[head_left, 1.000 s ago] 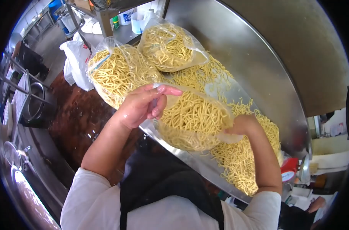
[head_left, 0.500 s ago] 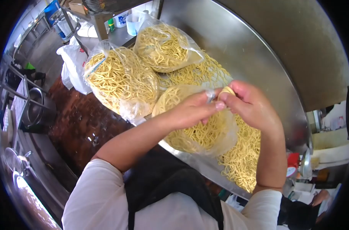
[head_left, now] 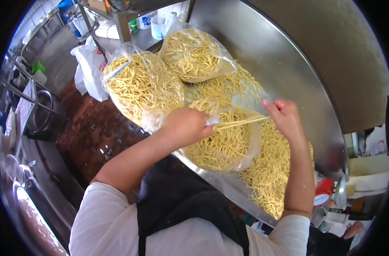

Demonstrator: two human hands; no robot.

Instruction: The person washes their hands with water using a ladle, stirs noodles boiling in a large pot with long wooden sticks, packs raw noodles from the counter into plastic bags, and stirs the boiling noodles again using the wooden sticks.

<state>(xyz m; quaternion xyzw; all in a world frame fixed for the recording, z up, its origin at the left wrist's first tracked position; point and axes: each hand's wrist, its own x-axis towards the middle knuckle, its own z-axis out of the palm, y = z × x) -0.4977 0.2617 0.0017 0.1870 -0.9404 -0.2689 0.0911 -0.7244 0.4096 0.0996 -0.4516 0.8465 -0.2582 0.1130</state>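
Observation:
My left hand [head_left: 185, 126] is closed over the near noodle bag, with a bit of clear plastic [head_left: 213, 120] poking out by the thumb. From there a pale yellow strand [head_left: 243, 122] runs taut to the pinched fingers of my right hand [head_left: 286, 116]. Whether it is a noodle or a rubber band I cannot tell. Below lies the clear plastic bag of yellow noodles [head_left: 222, 149], resting on the metal table. Loose noodles [head_left: 273, 175] are spread beneath my right forearm.
Two more filled noodle bags [head_left: 141, 87] [head_left: 192, 55] lie at the back left, beside more loose noodles [head_left: 231, 85]. A raised metal wall [head_left: 267, 42] curves along the far side. White bag [head_left: 90, 70] and reddish floor [head_left: 87, 132] are to the left; red scale [head_left: 324, 190] at right.
My hands were close together over the near bag; now they are apart, the left drawn left and nearer, the right moved right. The yellow strand is stretched between them.

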